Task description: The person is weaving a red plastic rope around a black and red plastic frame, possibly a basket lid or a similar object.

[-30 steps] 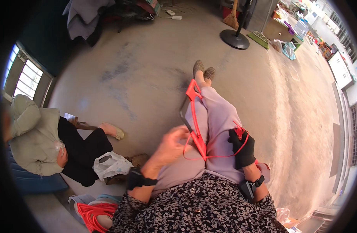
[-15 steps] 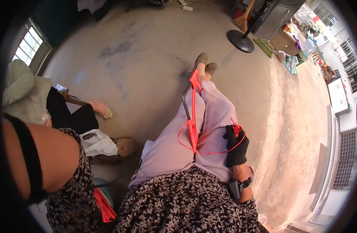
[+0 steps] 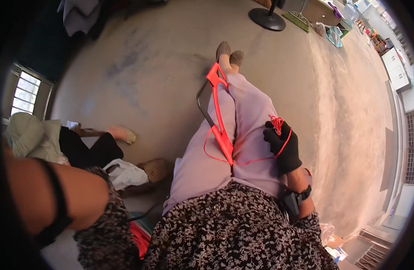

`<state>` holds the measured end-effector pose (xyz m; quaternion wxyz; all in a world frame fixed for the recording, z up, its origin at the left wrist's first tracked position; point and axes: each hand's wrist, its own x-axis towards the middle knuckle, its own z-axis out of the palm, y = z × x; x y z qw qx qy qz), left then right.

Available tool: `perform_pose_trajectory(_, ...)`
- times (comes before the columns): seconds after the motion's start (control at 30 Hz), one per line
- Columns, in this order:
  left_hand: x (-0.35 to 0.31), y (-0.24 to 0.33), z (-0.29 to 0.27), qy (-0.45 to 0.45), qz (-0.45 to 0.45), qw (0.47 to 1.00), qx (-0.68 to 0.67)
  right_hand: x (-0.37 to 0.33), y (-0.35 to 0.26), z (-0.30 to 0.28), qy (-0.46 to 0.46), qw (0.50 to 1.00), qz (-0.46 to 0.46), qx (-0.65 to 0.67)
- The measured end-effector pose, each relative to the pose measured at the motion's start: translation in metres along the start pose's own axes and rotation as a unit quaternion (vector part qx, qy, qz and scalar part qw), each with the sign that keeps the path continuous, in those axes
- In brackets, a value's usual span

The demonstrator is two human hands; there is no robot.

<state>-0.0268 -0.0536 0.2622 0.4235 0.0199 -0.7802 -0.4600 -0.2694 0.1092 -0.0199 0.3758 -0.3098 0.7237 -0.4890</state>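
Note:
Across my lilac trousers [image 3: 254, 117] lies what looks like a hacksaw [image 3: 217, 104], its red handle toward my feet and its black tubular bow on the left side. Thin red cord [image 3: 256, 161] is tied at the saw's near end; it loops out to the left and runs right to my right hand [image 3: 285, 148]. That hand wears a black glove and is closed around a bunched hank of the cord, whose loops stick out above the fingers. My left arm [image 3: 76, 191], with a black strap, is raised close at the left; its hand is out of sight.
Another person [image 3: 33, 135] sits at the left, beside a white plastic bag [image 3: 126, 175] and a brown bag [image 3: 155, 169]. Red material [image 3: 140, 238] lies by my left hip. A round black stand base [image 3: 266, 20] and green broom [image 3: 296, 21] are ahead on the concrete floor.
My right hand has risen a little with the cord hank, the loops now standing higher above the glove. The saw's handle end tilts further left. The whole view has shifted.

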Motion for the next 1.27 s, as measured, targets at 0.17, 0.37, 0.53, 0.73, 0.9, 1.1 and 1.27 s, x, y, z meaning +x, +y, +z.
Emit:
perform_pose_trajectory(0.17,-0.087,-0.058,0.027,0.067,-0.239,0.967,0.052,0.005,-0.036,-0.015,-0.077,0.996,0.047,0.022)
perform_pose_trajectory(0.37,-0.151,-0.115,0.112,0.029,-0.333,0.937,-0.104,-0.029,-0.105,-0.012,-0.185,0.978,-0.093,-0.038)
perform_pose_trajectory(0.53,-0.157,-0.111,0.138,-0.234,-0.386,0.769,-0.453,-0.032,-0.157,-0.036,-0.12,0.978,-0.113,0.128)
perform_pose_trajectory(0.73,-0.176,-0.08,0.046,-0.174,-0.426,0.862,-0.214,-0.003,-0.147,-0.078,-0.058,0.924,-0.212,0.312)
perform_pose_trajectory(0.9,-0.182,-0.137,0.011,0.252,-0.407,0.867,-0.137,0.054,-0.088,-0.02,0.049,0.985,-0.133,0.098)
perform_pose_trajectory(1.1,-0.206,-0.149,0.05,0.237,-0.384,0.892,-0.043,0.061,-0.057,0.058,-0.063,0.99,-0.125,0.017)
perform_pose_trajectory(1.27,-0.205,-0.178,0.089,0.144,-0.443,0.881,-0.078,0.061,-0.059,0.089,-0.091,0.986,-0.128,-0.061)
